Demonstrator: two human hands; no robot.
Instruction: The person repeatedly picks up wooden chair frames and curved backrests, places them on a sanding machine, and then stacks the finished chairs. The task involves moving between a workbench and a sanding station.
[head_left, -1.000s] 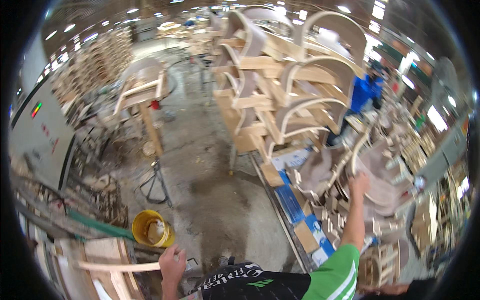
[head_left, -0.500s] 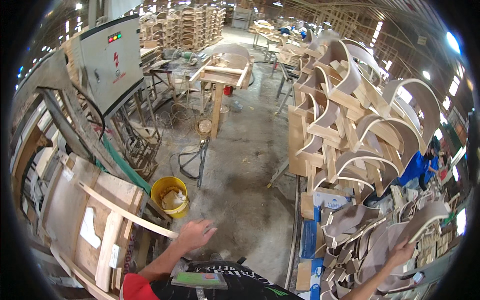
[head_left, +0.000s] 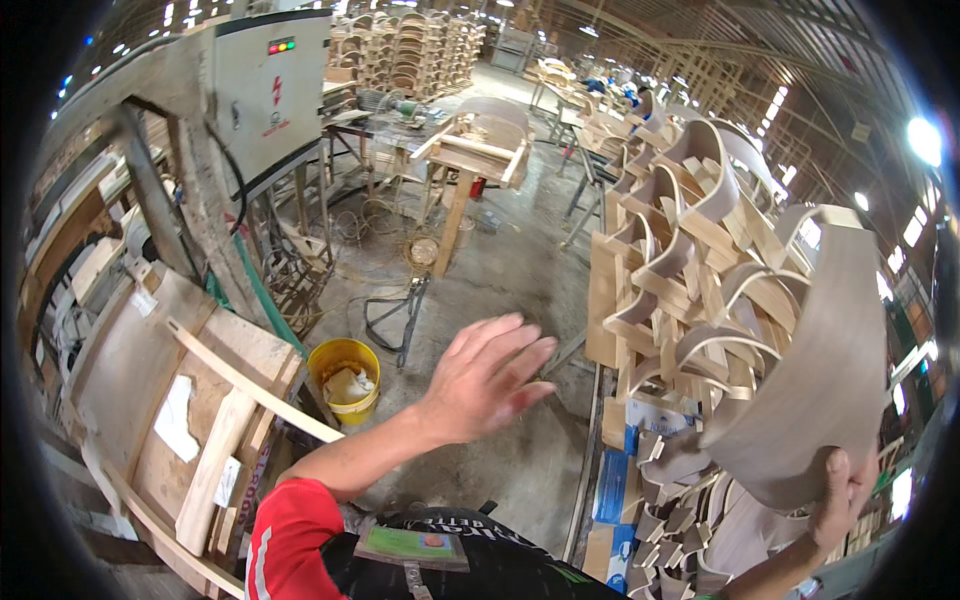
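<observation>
2 hands are being shown: the right hand (head_left: 843, 505) is being kept clenched around the lower edge of a curved plywood panel (head_left: 820, 370), held upright at near right, while the left hand (head_left: 487, 378) is being held open, fingers spread, touching nothing. Farther left, a yellow bucket (head_left: 346, 378) is being seen on the floor; stacked bent chair parts (head_left: 690, 270) are being seen beyond the panel.

Behind the curved plywood panel (head_left: 810, 370): most of the right hand (head_left: 838, 505), only thumb and wrist showing. Beyond that panel, far stacked chair frames (head_left: 410, 50) too small to count. Below it, forearm cut by frame edge.
</observation>
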